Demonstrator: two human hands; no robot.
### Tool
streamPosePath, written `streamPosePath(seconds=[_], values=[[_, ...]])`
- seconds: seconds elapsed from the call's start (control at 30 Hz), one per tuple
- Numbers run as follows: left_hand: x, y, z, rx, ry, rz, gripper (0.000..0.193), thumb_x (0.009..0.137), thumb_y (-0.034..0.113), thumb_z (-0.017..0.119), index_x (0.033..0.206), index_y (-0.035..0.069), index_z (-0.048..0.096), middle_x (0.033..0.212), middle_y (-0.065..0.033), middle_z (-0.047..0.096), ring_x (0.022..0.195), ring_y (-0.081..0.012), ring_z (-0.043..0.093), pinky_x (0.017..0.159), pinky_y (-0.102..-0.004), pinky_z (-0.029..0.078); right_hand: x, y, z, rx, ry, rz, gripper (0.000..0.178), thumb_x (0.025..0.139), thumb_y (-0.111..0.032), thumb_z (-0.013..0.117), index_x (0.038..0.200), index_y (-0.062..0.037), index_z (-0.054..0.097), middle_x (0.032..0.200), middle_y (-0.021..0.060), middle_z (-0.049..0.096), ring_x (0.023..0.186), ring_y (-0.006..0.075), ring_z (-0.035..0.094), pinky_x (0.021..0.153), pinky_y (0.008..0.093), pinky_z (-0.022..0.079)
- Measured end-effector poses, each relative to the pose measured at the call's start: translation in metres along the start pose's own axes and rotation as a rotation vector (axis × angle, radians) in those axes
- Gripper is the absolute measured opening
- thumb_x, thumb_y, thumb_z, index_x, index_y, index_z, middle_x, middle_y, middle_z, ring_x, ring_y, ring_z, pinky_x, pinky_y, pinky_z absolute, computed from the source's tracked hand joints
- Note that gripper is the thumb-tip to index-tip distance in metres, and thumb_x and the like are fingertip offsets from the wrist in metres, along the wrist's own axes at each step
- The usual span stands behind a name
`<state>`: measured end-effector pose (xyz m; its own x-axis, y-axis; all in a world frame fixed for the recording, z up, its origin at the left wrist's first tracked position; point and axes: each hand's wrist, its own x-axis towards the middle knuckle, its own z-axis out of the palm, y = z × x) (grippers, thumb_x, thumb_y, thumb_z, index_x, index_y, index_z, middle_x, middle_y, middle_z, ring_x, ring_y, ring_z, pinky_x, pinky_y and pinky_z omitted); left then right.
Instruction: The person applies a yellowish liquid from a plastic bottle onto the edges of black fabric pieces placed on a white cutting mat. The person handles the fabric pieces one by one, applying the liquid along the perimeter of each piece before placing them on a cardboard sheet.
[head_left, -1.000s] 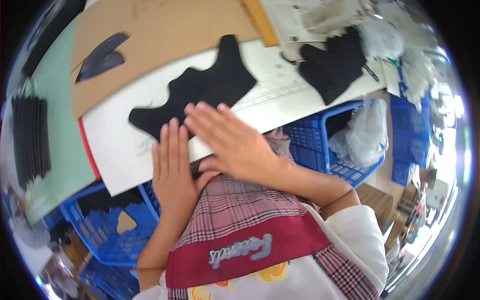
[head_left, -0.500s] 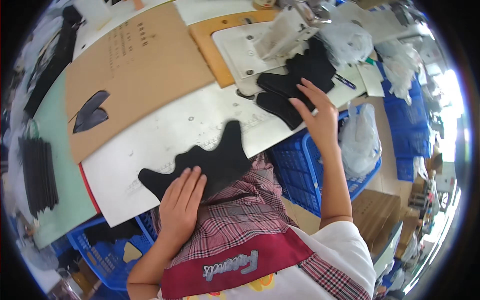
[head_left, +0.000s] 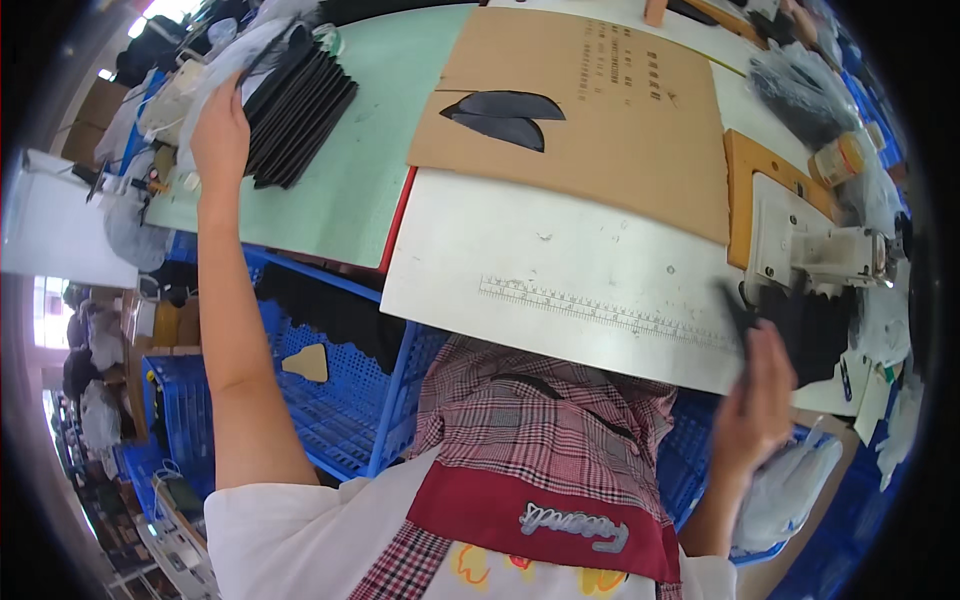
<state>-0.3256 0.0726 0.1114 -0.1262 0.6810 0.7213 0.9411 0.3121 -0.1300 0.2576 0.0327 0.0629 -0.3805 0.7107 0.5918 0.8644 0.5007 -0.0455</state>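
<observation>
At the far left, my left hand (head_left: 221,135) reaches to the stack of black fabric pieces (head_left: 300,115) on the green tabletop. Its fingers close on the edge of a dark piece at the stack's left side. My right hand (head_left: 762,400) is smeared by motion near the white table's front edge. A narrow-looking black fabric piece (head_left: 738,318), also blurred, stands up from its fingers. Just beyond lie more black fabric pieces (head_left: 815,330), beside the white sewing machine (head_left: 835,252).
A cardboard sheet (head_left: 620,150) bears two dark curved pieces (head_left: 505,117). A printed ruler scale (head_left: 600,308) runs along the white table (head_left: 480,235). Below, a blue basket (head_left: 395,400) holds black material and a beige piece. A plastic bag (head_left: 790,490) hangs lower right.
The view has turned left. My left hand has left the black piece at the table's front edge and gone to the stack. That piece no longer lies there; my right hand has drawn nearer me.
</observation>
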Motion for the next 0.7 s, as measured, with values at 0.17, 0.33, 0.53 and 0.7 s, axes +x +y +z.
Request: streamPosePath(seconds=[0.17, 0.33, 0.53, 0.7], values=[[-0.011, 0.009, 0.035, -0.082, 0.003, 0.053, 0.032, 0.092, 0.028, 0.051, 0.117, 0.008, 0.056, 0.106, -0.0123, 0.062, 0.099, -0.0325, 0.057, 0.085, -0.0396, 0.044, 0.014, -0.084, 0.051, 0.242, -0.383, -0.200, 0.058, 0.069, -0.034, 0.073, 0.108, 0.0063, 0.057, 0.103, 0.0190, 0.061, 0.087, 0.0310, 0.062, 0.076, 0.0343, 0.052], [-0.022, 0.094, 0.002, -0.357, 0.084, 0.121, 0.029, 0.086, 0.024, 0.062, 0.106, 0.003, 0.062, 0.108, -0.0113, 0.062, 0.104, -0.0287, 0.056, 0.091, -0.0381, 0.041, 0.096, -0.078, 0.095, 0.260, -0.250, -0.114, 0.040, 0.076, -0.030, 0.069, 0.100, 0.0005, 0.060, 0.100, 0.0150, 0.063, 0.084, 0.0304, 0.063, 0.069, 0.0366, 0.052], [-0.053, 0.218, 0.045, -0.879, -0.275, 0.125, 0.034, 0.077, 0.014, 0.067, 0.107, 0.000, 0.057, 0.114, -0.0149, 0.057, 0.108, -0.0314, 0.052, 0.094, -0.0380, 0.041, 0.198, -0.071, 0.202, 0.362, -0.331, 0.191, 0.031, 0.074, -0.022, 0.071, 0.097, -0.0012, 0.063, 0.088, 0.0160, 0.065, 0.082, 0.0315, 0.063, 0.074, 0.0390, 0.049], [-0.040, 0.265, 0.065, -0.941, -0.312, 0.095, 0.038, 0.070, 0.005, 0.071, 0.105, -0.001, 0.055, 0.107, -0.0165, 0.056, 0.104, -0.0340, 0.052, 0.088, -0.0396, 0.042, 0.209, -0.078, 0.217, 0.526, -0.435, 0.227, 0.021, 0.067, -0.017, 0.075, 0.077, -0.0016, 0.066, 0.081, 0.0165, 0.066, 0.078, 0.0304, 0.064, 0.070, 0.0395, 0.050]])
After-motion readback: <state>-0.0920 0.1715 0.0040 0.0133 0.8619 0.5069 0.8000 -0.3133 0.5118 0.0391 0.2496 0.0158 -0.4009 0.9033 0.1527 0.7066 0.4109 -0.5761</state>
